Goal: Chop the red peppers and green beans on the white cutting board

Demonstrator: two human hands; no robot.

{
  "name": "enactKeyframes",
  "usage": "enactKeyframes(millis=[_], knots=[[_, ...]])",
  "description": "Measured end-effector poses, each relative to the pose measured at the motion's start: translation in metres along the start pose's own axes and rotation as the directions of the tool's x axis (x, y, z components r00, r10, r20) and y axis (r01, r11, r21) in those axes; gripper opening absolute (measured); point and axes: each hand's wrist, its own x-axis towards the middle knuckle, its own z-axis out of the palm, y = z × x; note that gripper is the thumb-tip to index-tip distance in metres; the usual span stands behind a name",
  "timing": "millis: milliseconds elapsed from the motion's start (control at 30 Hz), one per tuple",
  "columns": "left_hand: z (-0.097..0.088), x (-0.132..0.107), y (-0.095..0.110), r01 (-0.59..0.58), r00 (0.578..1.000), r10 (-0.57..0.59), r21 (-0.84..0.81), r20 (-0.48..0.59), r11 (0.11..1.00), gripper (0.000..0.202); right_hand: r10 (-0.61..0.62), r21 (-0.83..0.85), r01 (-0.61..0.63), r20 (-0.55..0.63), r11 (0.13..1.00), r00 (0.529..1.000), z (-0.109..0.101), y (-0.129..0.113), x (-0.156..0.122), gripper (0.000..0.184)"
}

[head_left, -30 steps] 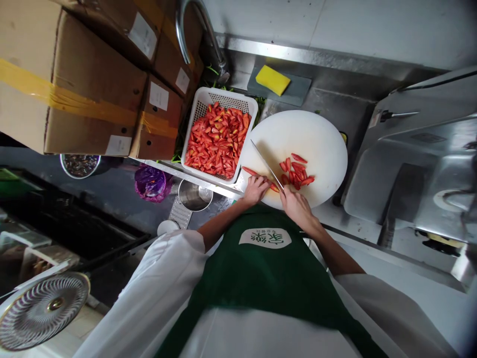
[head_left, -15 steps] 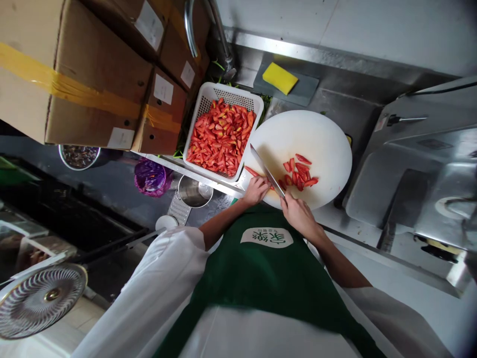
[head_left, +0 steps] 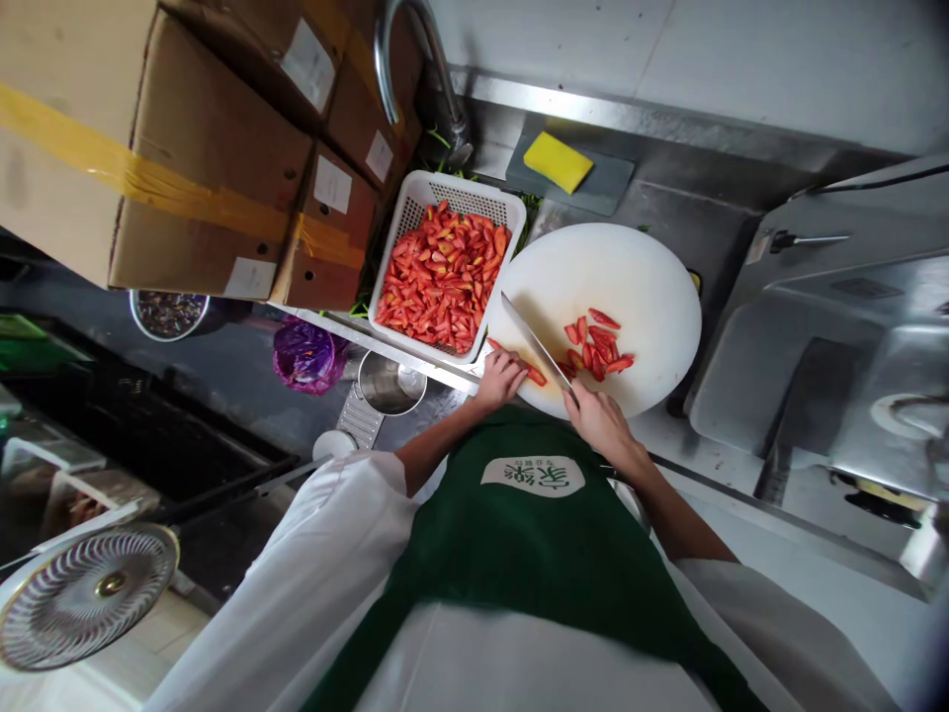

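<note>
A round white cutting board (head_left: 615,277) lies on the steel counter. My right hand (head_left: 602,420) is closed round the handle of a knife (head_left: 535,345), whose blade slants across the board's near left part. My left hand (head_left: 498,376) presses curled fingers on a red pepper (head_left: 530,374) right beside the blade. A small heap of cut red pieces (head_left: 597,348) lies to the right of the blade. A white perforated basket (head_left: 445,272) full of cut red pieces stands just left of the board.
Taped cardboard boxes (head_left: 185,168) are stacked at the left. A curved faucet (head_left: 415,59) rises behind the basket. A yellow sponge (head_left: 558,161) lies on a grey pad at the back. A steel lid and sink (head_left: 830,336) fill the right. A fan (head_left: 89,598) sits lower left.
The knife has shifted slightly left along the red pepper between cuts, and my left hand has drawn back with it. The heap of cut pieces has grown a little.
</note>
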Motion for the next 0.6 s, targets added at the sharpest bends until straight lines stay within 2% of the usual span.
enactKeyframes(millis=[133,233,367,600], knots=[[0.007,-0.003,-0.002,-0.057,0.998,0.056,0.015,0.007,0.998,0.029,-0.027,-0.065,0.031,0.062,0.997,0.998,0.003,-0.013,-0.020,0.030],[0.007,-0.004,-0.006,-0.119,0.992,0.119,0.016,-0.045,0.993,0.027,-0.028,-0.063,0.033,0.078,0.997,0.997,0.009,-0.023,-0.009,0.031],[0.004,-0.006,-0.008,-0.189,0.978,0.193,0.055,-0.077,0.980,0.026,-0.038,-0.048,0.039,0.028,0.998,0.999,0.008,-0.026,0.010,0.035],[0.005,-0.009,-0.008,-0.193,0.977,0.201,0.110,-0.071,0.975,0.028,-0.070,-0.074,0.072,0.038,0.995,0.997,0.008,-0.033,-0.004,0.034]])
